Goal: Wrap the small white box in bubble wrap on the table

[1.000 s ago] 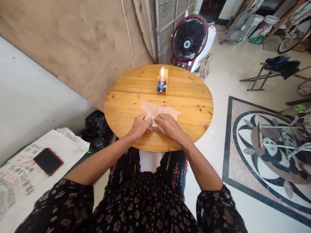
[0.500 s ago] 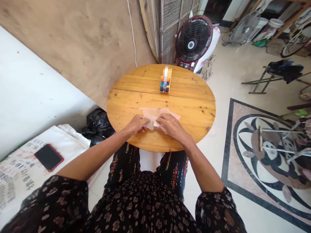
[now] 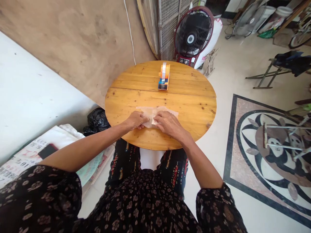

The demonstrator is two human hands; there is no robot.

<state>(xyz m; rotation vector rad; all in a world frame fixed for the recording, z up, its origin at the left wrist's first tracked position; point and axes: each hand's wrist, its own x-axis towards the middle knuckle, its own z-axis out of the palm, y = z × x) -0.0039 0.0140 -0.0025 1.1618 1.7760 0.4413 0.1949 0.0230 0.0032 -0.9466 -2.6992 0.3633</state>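
Translucent sheet pinched in both hands, bare wood beyond, front edge near

Looks forward and steeply down from the wearer's head, above the patterned top. Shows the round table whole and fairly close, left hand and right hand central. Reaches far to the fan, left to the white wall, right across the floor.
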